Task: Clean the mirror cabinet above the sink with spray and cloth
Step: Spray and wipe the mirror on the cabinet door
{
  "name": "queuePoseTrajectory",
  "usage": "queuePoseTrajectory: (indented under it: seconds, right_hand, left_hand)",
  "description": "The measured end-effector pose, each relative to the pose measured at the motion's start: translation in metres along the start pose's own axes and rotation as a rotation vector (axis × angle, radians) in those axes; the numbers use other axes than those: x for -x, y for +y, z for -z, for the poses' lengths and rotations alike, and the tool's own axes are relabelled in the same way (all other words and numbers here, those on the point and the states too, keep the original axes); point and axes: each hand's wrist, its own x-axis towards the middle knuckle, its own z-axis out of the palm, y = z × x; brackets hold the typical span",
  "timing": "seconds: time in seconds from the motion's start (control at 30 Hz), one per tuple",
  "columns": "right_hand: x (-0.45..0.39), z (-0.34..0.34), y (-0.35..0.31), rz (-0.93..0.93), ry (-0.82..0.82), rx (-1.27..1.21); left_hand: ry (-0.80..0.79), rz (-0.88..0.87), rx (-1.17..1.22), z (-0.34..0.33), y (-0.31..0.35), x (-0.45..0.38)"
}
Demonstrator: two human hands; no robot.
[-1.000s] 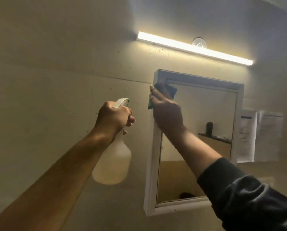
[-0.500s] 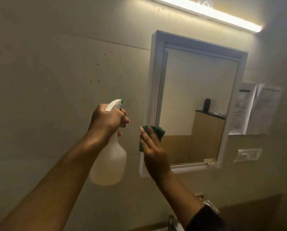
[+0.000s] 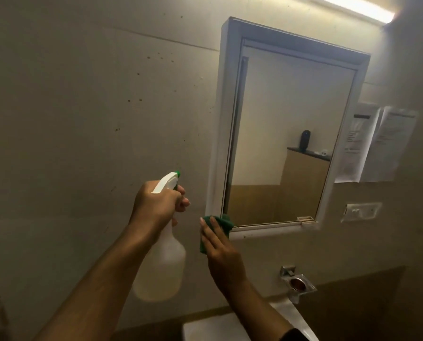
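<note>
The left hand [image 3: 156,205] grips the neck of the translucent plastic spray bottle with white trigger head and green nozzle tip [image 3: 162,262], fingers curled round the trigger. The bottle hangs nearly upright, long axis vertical, base towards the viewer's lower edge. The nozzle points up and to the right, towards the lower left of the cabinet; this hold appears to keep the sprayer ready while leaving the wiping area free.

The right hand [image 3: 220,252] lies flat, fingers extended, and presses the green folded cleaning cloth [image 3: 226,223] against the lower left corner of the white-framed rectangular mirror cabinet [image 3: 219,134]. The flat palm spreads pressure across the cloth, which suits wiping a narrow frame edge. The cloth covers the junction of the left upright and the bottom rail; part of it is hidden under the fingers.

The cabinet is mounted on the beige speckled wall [image 3: 82,107], long axis vertical, glass facing the viewer. Below it sit a chrome wall-mounted soap dish [image 3: 299,284] and the white basin edge [image 3: 205,328]. To the right, two printed paper notices [image 3: 377,143] hang on the wall above a white switch plate [image 3: 360,211]. A lit tube lamp [image 3: 360,7] runs above the cabinet
</note>
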Motion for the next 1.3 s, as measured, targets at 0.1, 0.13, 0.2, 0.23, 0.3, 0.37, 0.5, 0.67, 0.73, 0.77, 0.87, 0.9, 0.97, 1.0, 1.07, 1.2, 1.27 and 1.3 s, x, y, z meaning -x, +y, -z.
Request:
queuePoseTrajectory:
  seconds: [0.1, 0.13, 0.2, 0.23, 0.3, 0.37, 0.5, 0.67, 0.73, 0.77, 0.87, 0.9, 0.97, 1.0, 1.07, 1.2, 1.27, 1.3]
  right_hand:
    - [0.009, 0.004, -0.002, 0.013, -0.002, 0.012]
    - [0.012, 0.004, -0.002, 0.032, -0.012, 0.023]
    - [0.027, 0.000, -0.001, 0.073, -0.084, 0.032]
    - [0.035, -0.004, 0.001, 0.080, -0.136, 0.026]
    - [0.053, -0.013, 0.008, 0.022, -0.225, -0.006]
    - [0.073, -0.018, 0.019, -0.084, -0.252, -0.064]
    - [0.105, -0.005, 0.034, -0.342, -0.104, -0.294]
    - [0.115, 0.034, 0.032, -0.992, 0.178, -0.660]
    - [0.112, 0.046, 0.035, -1.262, 0.318, -0.786]
    - [0.113, 0.051, 0.038, -1.341, 0.374, -0.819]
    - [0.108, 0.065, 0.046, -1.416, 0.489, -0.881]
    - [0.106, 0.069, 0.048, -1.429, 0.526, -0.900]
    - [0.104, 0.078, 0.050, -1.456, 0.603, -0.941]
    - [0.103, 0.083, 0.051, -1.469, 0.642, -0.960]
    - [0.101, 0.090, 0.054, -1.495, 0.704, -0.985]
    - [0.099, 0.102, 0.061, -1.491, 0.783, -1.008]
    - [0.098, 0.106, 0.064, -1.486, 0.793, -1.022]
    - [0.099, 0.106, 0.065, -1.484, 0.793, -1.023]
  left_hand:
    - [-0.026, 0.020, -0.012, -0.003, -0.008, 0.003]
    - [-0.034, 0.024, -0.015, -0.004, -0.010, 0.003]
    - [-0.051, 0.040, -0.018, -0.007, -0.016, 0.007]
    - [-0.053, 0.047, -0.014, -0.008, -0.018, 0.008]
    - [-0.057, 0.068, -0.004, -0.010, -0.023, 0.012]
    - [-0.072, 0.077, -0.007, -0.011, -0.030, 0.017]
    - [-0.102, 0.077, -0.009, -0.015, -0.049, 0.029]
    - [-0.119, 0.105, 0.034, -0.038, -0.085, 0.039]
    - [-0.141, 0.141, 0.037, -0.048, -0.098, 0.043]
    - [-0.156, 0.165, 0.032, -0.053, -0.104, 0.045]
    - [-0.181, 0.202, 0.019, -0.064, -0.116, 0.049]
    - [-0.190, 0.201, 0.014, -0.067, -0.118, 0.050]
    - [-0.197, 0.190, 0.010, -0.073, -0.120, 0.052]
    - [-0.197, 0.181, 0.002, -0.077, -0.120, 0.053]
    - [-0.189, 0.157, -0.026, -0.084, -0.120, 0.054]
    - [-0.214, 0.165, -0.058, -0.100, -0.121, 0.057]
    - [-0.264, 0.186, -0.043, -0.109, -0.124, 0.056]
    - [-0.295, 0.190, -0.035, -0.114, -0.125, 0.056]
